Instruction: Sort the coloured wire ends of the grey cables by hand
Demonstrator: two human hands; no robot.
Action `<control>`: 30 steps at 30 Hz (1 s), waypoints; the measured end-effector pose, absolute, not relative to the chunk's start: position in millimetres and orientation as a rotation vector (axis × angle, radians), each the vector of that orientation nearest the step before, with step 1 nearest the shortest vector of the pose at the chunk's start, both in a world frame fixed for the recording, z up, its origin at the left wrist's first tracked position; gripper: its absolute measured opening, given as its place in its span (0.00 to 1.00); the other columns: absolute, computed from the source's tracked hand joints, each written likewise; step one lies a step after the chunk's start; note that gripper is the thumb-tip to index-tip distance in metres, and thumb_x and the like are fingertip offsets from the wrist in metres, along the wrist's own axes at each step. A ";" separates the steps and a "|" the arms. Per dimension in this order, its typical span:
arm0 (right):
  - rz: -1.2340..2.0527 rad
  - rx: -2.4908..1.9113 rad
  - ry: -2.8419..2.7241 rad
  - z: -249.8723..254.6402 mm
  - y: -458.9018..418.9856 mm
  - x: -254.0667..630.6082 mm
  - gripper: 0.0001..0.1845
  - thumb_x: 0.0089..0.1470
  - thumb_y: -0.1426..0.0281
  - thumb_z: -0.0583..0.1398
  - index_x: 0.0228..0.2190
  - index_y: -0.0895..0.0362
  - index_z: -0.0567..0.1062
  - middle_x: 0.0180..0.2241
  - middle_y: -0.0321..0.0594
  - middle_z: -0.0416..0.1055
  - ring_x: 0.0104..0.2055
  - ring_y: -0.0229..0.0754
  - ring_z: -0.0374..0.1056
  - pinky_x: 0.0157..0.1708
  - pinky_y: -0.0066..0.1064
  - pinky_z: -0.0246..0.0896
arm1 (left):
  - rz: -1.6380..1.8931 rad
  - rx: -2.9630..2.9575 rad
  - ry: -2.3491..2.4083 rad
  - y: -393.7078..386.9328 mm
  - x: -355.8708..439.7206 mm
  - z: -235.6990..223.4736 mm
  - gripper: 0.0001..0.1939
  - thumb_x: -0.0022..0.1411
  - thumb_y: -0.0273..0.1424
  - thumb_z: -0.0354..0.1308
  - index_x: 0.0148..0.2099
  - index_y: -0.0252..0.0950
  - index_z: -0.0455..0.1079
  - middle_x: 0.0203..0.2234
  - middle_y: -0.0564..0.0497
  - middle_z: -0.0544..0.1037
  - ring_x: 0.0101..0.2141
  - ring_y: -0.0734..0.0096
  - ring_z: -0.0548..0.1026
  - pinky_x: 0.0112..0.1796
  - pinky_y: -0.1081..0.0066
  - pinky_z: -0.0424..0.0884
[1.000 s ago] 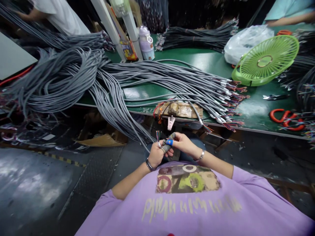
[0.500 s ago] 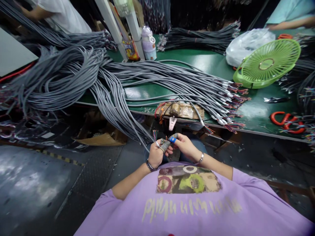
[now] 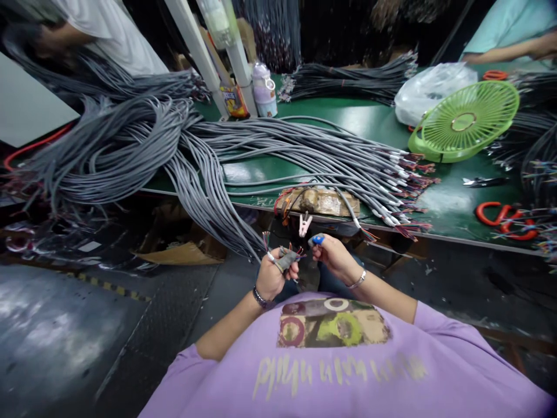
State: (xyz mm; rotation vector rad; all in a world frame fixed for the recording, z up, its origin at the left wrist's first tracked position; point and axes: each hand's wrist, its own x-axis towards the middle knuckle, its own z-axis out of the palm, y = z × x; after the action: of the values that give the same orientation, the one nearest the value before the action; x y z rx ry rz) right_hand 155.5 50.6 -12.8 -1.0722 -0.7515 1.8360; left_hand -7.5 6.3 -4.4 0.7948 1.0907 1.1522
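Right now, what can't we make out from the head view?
Head view:
Right hand: whether it pinches anything; too small.
Wires in left hand: gripped part, hidden by that hand.
Light-blue-sleeved co-worker: head, cut off by top edge.
Packet: small print, blurred.

A green-topped workbench (image 3: 455,204) runs across a dim workshop, with pale posts (image 3: 194,49) rising above it. Light glints off the grey floor (image 3: 56,331), crossed by yellow-and-black striped tape (image 3: 108,285).

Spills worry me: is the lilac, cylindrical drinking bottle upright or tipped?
Upright: the bottle stands on the flat green tabletop, its domed lilac lid uppermost.
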 end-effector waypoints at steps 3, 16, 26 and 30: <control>1.949 -1.058 -0.667 -10.8 62.6 158.3 0.18 0.48 0.55 0.60 0.27 0.58 0.70 0.24 0.35 0.67 0.22 0.31 0.60 0.24 0.27 0.60 | 1.072 0.797 0.976 13.2 -10.4 1.4 0.18 0.46 0.42 0.66 0.27 0.33 0.67 0.13 0.55 0.71 0.12 0.79 0.66 0.13 0.79 0.57; 1.760 -0.872 -0.905 -2.1 86.4 137.2 0.22 0.44 0.51 0.64 0.24 0.58 0.72 0.21 0.33 0.65 0.22 0.31 0.56 0.23 0.24 0.54 | 0.972 0.674 0.779 38.4 3.7 12.9 0.19 0.41 0.41 0.69 0.26 0.33 0.67 0.10 0.57 0.66 0.09 0.82 0.60 0.11 0.79 0.51; 2.020 -0.716 -0.608 -9.2 89.8 126.4 0.26 0.45 0.46 0.61 0.26 0.59 0.74 0.22 0.35 0.67 0.24 0.33 0.60 0.27 0.27 0.58 | 0.993 0.575 0.717 43.0 7.7 8.4 0.15 0.42 0.36 0.68 0.27 0.33 0.69 0.11 0.56 0.68 0.10 0.83 0.60 0.12 0.80 0.52; 2.010 -0.683 -0.466 -6.0 91.3 122.9 0.22 0.44 0.51 0.64 0.24 0.60 0.74 0.20 0.34 0.67 0.23 0.32 0.59 0.25 0.25 0.56 | 1.020 0.539 0.685 42.8 7.9 5.6 0.14 0.42 0.34 0.68 0.28 0.32 0.69 0.12 0.55 0.69 0.11 0.82 0.61 0.12 0.80 0.54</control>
State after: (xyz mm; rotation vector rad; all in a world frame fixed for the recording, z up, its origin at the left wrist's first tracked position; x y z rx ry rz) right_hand 122.9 91.3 -6.0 -0.6831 -0.4661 2.0098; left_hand 7.9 42.8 5.6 0.5390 0.6854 1.0196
